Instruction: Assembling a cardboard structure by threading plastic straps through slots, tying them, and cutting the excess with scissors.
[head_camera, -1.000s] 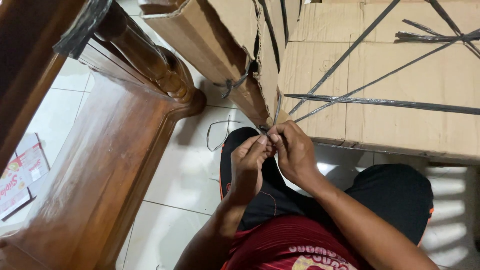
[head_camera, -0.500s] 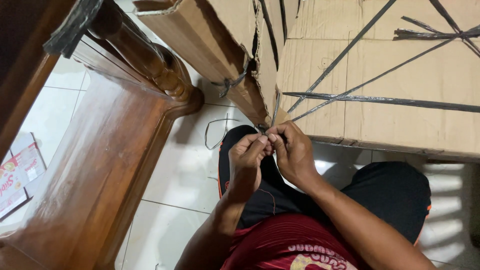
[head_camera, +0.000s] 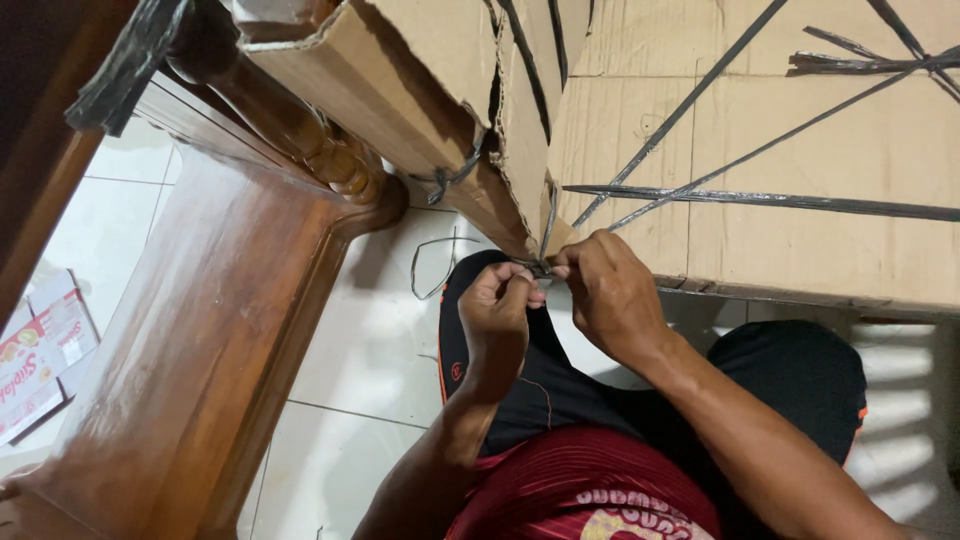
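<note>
My fingertips hide the knot; both my left hand (head_camera: 497, 305) and right hand (head_camera: 603, 295) pinch the black strap (head_camera: 546, 232) at the cardboard box (head_camera: 800, 150) corner, beside a wooden chair (head_camera: 210, 330).

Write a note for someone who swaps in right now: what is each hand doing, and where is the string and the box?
Left hand: fingers pinched on the dark strap end at the bottom corner of the cardboard box.
Right hand: pinching the same strap end from the other side.
Done: dark straps already cross the box face.
Left: the strap end at the corner is not let go yet; whether it is knotted is hidden by the fingers.
Nearby: wooden furniture, a loose strap loop on the tiled floor.
</note>
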